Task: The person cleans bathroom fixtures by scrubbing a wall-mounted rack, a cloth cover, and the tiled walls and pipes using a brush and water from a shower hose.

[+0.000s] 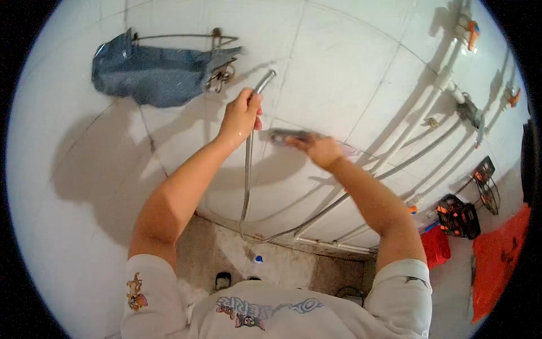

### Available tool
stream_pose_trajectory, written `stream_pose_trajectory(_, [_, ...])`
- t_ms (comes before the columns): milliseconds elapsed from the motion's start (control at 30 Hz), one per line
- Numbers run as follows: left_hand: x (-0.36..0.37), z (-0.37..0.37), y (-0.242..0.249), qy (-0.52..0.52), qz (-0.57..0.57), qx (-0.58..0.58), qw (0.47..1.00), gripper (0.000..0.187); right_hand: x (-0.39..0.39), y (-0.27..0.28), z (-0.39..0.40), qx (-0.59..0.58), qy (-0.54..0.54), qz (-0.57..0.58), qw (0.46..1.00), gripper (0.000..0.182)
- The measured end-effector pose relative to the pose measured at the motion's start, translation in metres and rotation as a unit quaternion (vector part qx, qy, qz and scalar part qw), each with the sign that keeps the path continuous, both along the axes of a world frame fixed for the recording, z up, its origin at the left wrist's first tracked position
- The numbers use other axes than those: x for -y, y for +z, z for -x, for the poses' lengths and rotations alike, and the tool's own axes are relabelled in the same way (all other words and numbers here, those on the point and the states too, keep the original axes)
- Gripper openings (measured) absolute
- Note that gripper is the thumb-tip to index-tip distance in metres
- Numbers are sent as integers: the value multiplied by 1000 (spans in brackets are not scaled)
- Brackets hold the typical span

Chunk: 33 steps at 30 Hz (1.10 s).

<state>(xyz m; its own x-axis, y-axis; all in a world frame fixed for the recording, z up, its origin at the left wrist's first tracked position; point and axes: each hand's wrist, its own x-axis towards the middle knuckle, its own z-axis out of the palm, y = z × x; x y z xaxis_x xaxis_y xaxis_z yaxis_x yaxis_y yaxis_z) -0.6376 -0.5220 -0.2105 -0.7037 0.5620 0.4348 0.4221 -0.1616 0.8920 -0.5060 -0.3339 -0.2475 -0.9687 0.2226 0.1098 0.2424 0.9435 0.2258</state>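
My left hand (241, 115) is raised against the white tiled wall (339, 73), closed around a flexible metal shower hose (247, 169) near its upper end; the hose tip pokes out above my fingers. From my grip the hose hangs down and loops toward the floor. My right hand (323, 150) is to the right and slightly lower, gripping a dark grey elongated tool (287, 136) that is blurred by motion; its exact kind cannot be told. The tool's tip points left toward the hose.
A blue denim cloth (152, 73) hangs on a wire rack at upper left. White pipes with valves (451, 85) run along the right wall. A red basket (435, 246), a dark tool bag (458, 216) and an orange sheet (499, 254) sit at right.
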Motion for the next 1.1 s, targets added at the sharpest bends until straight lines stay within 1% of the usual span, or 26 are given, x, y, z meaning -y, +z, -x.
stream_pose_trajectory(67, [14,4,-31,11,40,21,999,21,-26,36,-9,-41,95,-169,980,43])
stream_pose_trajectory(100, [20,9,-46,28,48,38,998,22,-41,68,-8,-182,112,-252,944,41])
stream_pose_trajectory(167, [32,18,-73,60,58,69,994,22,-47,153,-7,-388,33,-227,893,39])
stream_pose_trajectory(200, [38,22,-87,70,55,74,993,22,-38,187,-7,-425,-59,-268,863,36])
stream_pose_trajectory(233, [45,27,-100,79,51,77,993,21,-26,204,-1,-493,-42,-195,847,35])
stream_pose_trajectory(300, [52,33,-122,95,43,92,990,22,-24,176,27,-505,5,-124,854,34])
stream_pose_trajectory(333, [57,33,-134,103,39,103,989,22,-27,137,50,-473,24,-143,869,34])
stream_pose_trajectory(367, [62,33,-143,111,34,115,987,23,-7,89,65,-400,50,-168,900,33])
stream_pose_trajectory(400, [67,33,-150,122,29,120,985,23,-19,16,90,-318,33,-179,930,37])
stream_pose_trajectory(433, [67,31,-156,130,30,126,983,23,-6,-42,96,-270,137,-171,938,36])
stream_pose_trajectory(467, [72,29,-164,138,29,133,981,24,17,-74,95,-152,120,-144,971,35])
stream_pose_trajectory(500, [78,30,-171,137,28,134,981,24,40,-107,93,-33,98,-108,989,36])
stream_pose_trajectory(600, [92,35,-193,132,31,145,980,24,43,-135,90,65,110,-147,981,39])
stream_pose_trajectory(633, [97,40,-197,133,23,149,980,24,38,-124,90,24,111,-114,987,40])
stream_pose_trajectory(667, [107,47,-200,137,9,151,979,24,34,-100,93,-21,115,-85,990,40])
stream_pose_trajectory(700, [114,50,-193,156,16,145,977,24,23,-81,97,-177,216,-52,959,41])
stream_pose_trajectory(733, [121,50,-183,173,24,140,975,23,41,-52,96,-199,151,-62,966,40])
stream_pose_trajectory(767, [129,50,-174,190,34,134,972,23,47,-45,105,-221,129,-53,965,40])
stream_pose_trajectory(833, [137,54,-163,207,27,130,969,23,66,-59,123,-243,88,-49,965,40])
stream_pose_trajectory(900, [155,74,-162,226,18,125,966,24,60,-128,156,-143,139,-9,980,41])
stream_pose_trajectory(933, [163,89,-170,237,17,126,963,24,72,-149,159,-99,112,6,989,42])
stream_pose_trajectory(967, [175,104,-175,246,17,126,961,24,90,-166,164,-54,83,22,995,43])
stream_pose_trajectory(1067, [217,147,-175,257,-27,142,955,24,119,-191,201,40,80,52,995,47])
stream_pose_trajectory(1100, [230,162,-173,264,-16,131,955,24,130,-196,223,-35,111,141,983,47])
